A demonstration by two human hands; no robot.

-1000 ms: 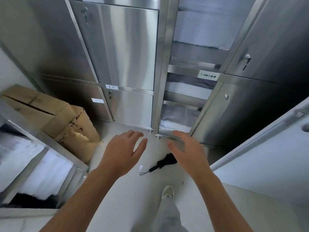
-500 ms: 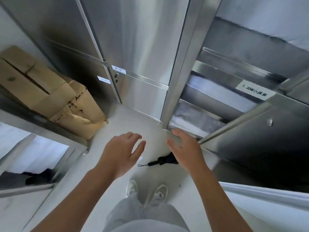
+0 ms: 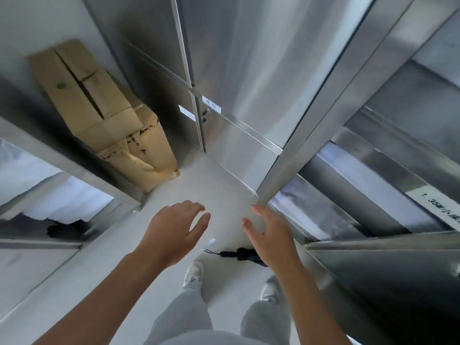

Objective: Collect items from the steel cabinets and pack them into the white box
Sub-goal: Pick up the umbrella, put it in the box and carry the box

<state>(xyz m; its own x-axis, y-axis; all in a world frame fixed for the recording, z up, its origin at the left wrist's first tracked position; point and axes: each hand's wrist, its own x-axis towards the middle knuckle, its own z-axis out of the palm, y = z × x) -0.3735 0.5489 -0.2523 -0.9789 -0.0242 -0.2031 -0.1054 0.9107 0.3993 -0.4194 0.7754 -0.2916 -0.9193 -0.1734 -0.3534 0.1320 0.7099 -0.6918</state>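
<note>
Head view: left hand (image 3: 174,230) and right hand (image 3: 271,235) are empty with loose fingers near the open steel cabinet (image 3: 311,133); they should probably slide under the folded white linen (image 3: 358,175) and lift it level.

head view, steeply downward, floor (image 3: 219,185) near

My left hand (image 3: 171,232) & right hand (image 3: 271,235) are bare, forearms (image 3: 99,295) bare too, up to pic edge. Lt-grey loose trousers (image 3: 189,317), soft folds. Just past the trousers' hems: white sneakers, left shoe (image 3: 193,273) & right shoe (image 3: 270,291), w/ greyish detail on top.
</note>
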